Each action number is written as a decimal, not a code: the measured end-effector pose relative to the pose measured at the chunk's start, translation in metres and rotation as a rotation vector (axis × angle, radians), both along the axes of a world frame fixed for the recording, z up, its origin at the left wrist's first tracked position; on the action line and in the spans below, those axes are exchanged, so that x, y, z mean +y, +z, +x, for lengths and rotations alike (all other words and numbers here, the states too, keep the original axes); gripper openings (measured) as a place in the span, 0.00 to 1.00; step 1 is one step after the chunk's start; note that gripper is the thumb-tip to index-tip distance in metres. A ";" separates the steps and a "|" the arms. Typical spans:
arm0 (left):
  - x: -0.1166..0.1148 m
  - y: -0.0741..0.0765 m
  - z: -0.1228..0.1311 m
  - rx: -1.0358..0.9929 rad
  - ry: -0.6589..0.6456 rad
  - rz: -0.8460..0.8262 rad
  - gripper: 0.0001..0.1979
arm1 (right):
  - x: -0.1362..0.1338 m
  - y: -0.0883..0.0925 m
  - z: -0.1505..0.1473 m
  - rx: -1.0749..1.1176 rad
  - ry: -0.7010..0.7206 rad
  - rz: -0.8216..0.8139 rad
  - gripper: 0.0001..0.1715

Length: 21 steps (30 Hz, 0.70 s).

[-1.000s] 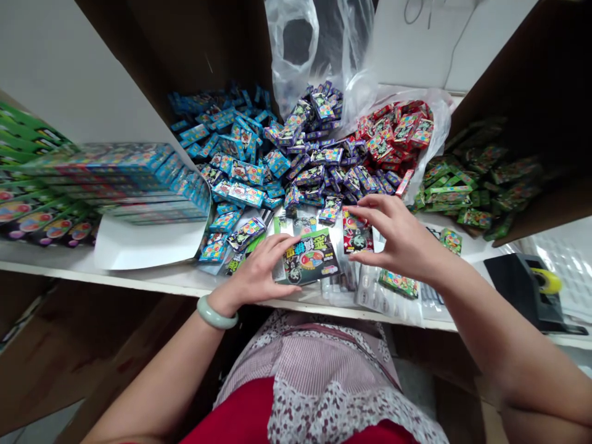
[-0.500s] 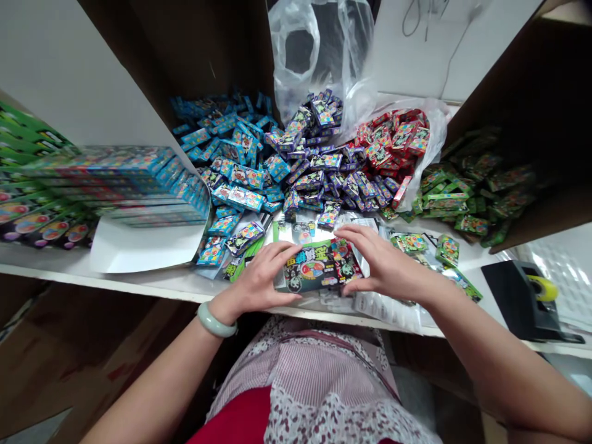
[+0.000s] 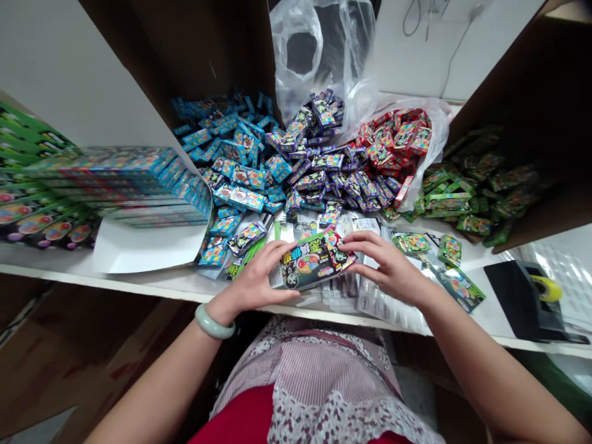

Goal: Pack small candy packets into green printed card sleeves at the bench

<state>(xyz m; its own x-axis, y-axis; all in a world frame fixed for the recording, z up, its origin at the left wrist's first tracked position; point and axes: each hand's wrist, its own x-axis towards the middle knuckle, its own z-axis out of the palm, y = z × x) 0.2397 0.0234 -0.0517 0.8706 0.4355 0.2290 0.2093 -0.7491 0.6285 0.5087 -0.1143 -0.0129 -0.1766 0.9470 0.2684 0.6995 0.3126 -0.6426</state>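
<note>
A dark printed package with green, blue and red areas is between my hands near the shelf's front edge, its right end tilted up. My left hand, with a pale bangle at the wrist, grips the left end, thumb along the lower edge. The fingers and thumb of my right hand pinch the package's red right end. Behind it lie small purple boxes in a heap. A loose purple box and blue boxes lie beside my left hand.
Blue boxes, red boxes in a plastic bag and green boxes are heaped behind. Stacked boxes stand in a white tray at left. A black tape dispenser with yellow tape sits at right. Plastic sleeves lie near my right hand.
The package's right end has swung upward and tilted. My right hand has moved slightly right, its fingers now closer together on the red end. My left hand has stayed nearly in place.
</note>
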 end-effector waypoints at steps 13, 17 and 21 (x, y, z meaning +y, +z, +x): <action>0.001 0.005 0.002 0.010 0.077 -0.050 0.41 | 0.005 -0.003 -0.011 0.014 -0.156 0.175 0.13; -0.001 0.004 0.002 0.007 0.064 -0.045 0.42 | 0.004 -0.004 -0.014 -0.074 -0.225 0.252 0.13; -0.002 0.004 0.001 -0.001 0.054 -0.055 0.42 | 0.002 -0.002 -0.017 -0.102 -0.242 0.297 0.13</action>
<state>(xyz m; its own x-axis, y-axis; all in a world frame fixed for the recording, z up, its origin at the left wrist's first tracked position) 0.2404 0.0218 -0.0482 0.8453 0.4937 0.2045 0.2477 -0.7011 0.6687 0.4920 -0.1125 -0.0153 0.0021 0.8483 0.5295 0.8311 0.2930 -0.4727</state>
